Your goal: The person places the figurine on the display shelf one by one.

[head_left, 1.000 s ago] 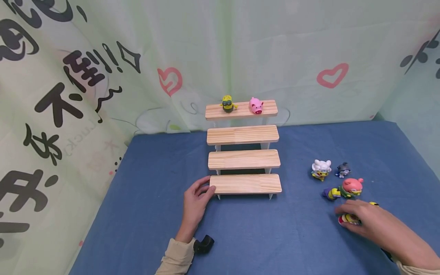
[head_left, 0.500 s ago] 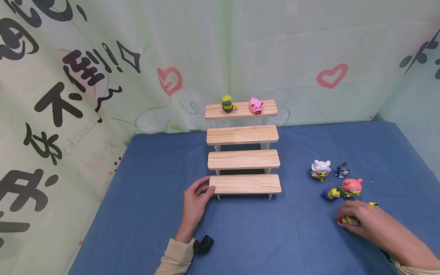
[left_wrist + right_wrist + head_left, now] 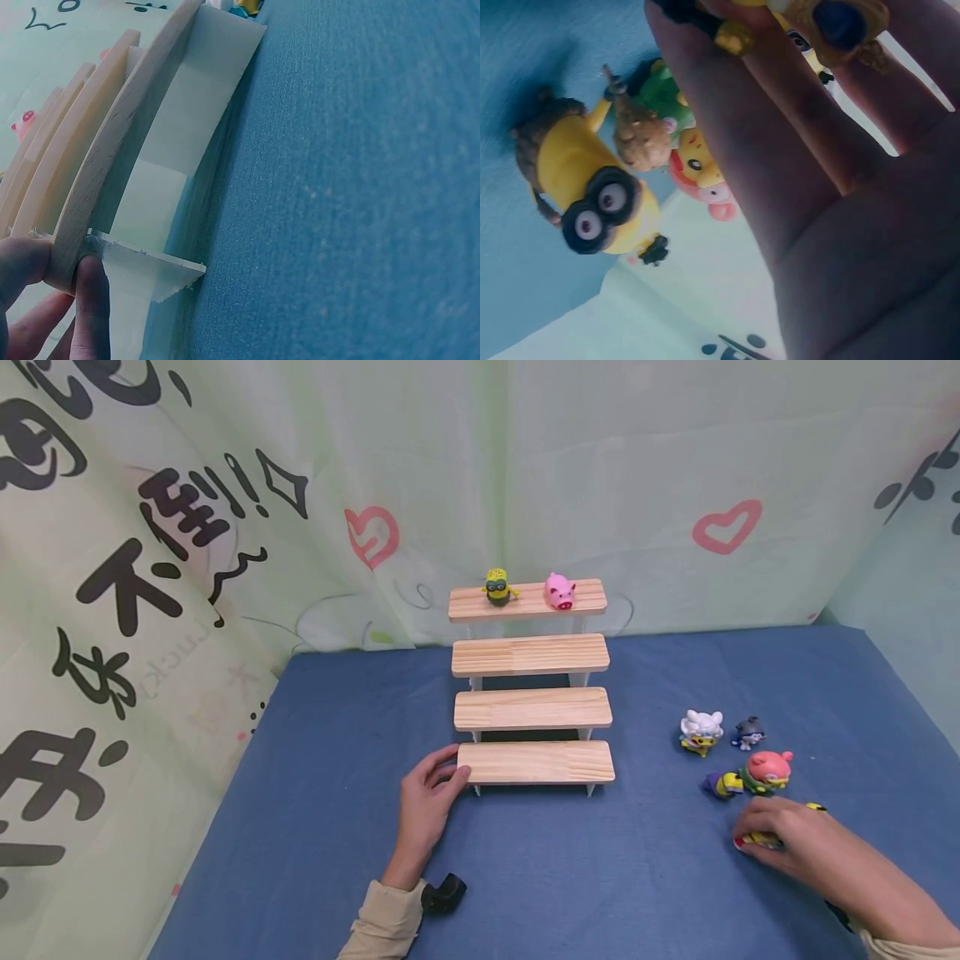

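Note:
My left hand (image 3: 426, 806) pinches the left end of the lowest step of a wooden stepped display stand (image 3: 536, 763), thumb above and a finger beneath, as the left wrist view shows. At the right, my right hand (image 3: 810, 847) holds a small yellow figurine (image 3: 763, 841) with a red end, low over the blue cloth. Most of it is hidden by the fingers; a gold piece with a dark blue gem (image 3: 840, 22) shows among them in the right wrist view. Beside that hand lies a goggled Minion figurine (image 3: 592, 180) with a brown club.
On the top step stand a Minion figurine (image 3: 497, 587) and a pink pig figurine (image 3: 560, 592). Beyond my right hand are a pink-hooded figurine (image 3: 768, 768), a purple-and-yellow one (image 3: 723, 783), a white-hatted one (image 3: 701, 731) and a grey one (image 3: 748, 732). A curtain (image 3: 600, 485) hangs behind.
The right hand's fingers have drawn in around the yellow figurine, which has shifted slightly. My left hand stays on the lowest step, and the stand has not moved.

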`<action>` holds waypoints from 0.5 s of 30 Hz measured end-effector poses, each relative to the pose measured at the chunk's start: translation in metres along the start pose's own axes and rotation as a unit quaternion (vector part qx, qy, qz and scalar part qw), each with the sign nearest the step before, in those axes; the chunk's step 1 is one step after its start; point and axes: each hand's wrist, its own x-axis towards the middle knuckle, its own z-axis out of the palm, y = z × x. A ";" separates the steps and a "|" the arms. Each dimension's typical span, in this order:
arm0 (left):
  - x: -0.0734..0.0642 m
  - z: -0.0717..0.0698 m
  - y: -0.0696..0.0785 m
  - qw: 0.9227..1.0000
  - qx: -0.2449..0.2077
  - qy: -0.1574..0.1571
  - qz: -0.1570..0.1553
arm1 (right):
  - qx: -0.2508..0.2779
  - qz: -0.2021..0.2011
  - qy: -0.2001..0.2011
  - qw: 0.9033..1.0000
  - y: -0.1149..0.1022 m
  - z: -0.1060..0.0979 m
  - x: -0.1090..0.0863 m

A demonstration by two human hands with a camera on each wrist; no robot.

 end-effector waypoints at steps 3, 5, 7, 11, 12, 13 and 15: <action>0.000 0.000 -0.001 1.000 -0.002 -0.001 0.000 | 0.001 -0.018 0.028 0.999 -0.001 0.000 0.001; 0.000 0.000 -0.001 1.000 -0.004 -0.001 0.000 | -0.005 -0.026 0.048 0.999 -0.003 -0.001 0.003; 0.000 0.000 -0.001 1.000 -0.004 -0.001 0.000 | -0.012 -0.021 0.055 0.998 -0.006 -0.003 0.004; 0.000 0.000 0.000 1.000 -0.004 -0.002 -0.001 | -0.018 0.007 0.029 0.999 -0.012 -0.010 0.009; 0.000 0.000 0.000 1.000 -0.004 -0.002 -0.001 | -0.019 0.009 0.026 0.999 -0.013 -0.011 0.010; 0.000 0.000 0.000 1.000 -0.004 -0.002 -0.001 | -0.020 0.008 0.023 0.999 -0.014 -0.013 0.011; 0.000 0.000 -0.001 1.000 -0.005 -0.001 -0.001 | -0.029 0.005 0.028 0.999 -0.016 -0.015 0.013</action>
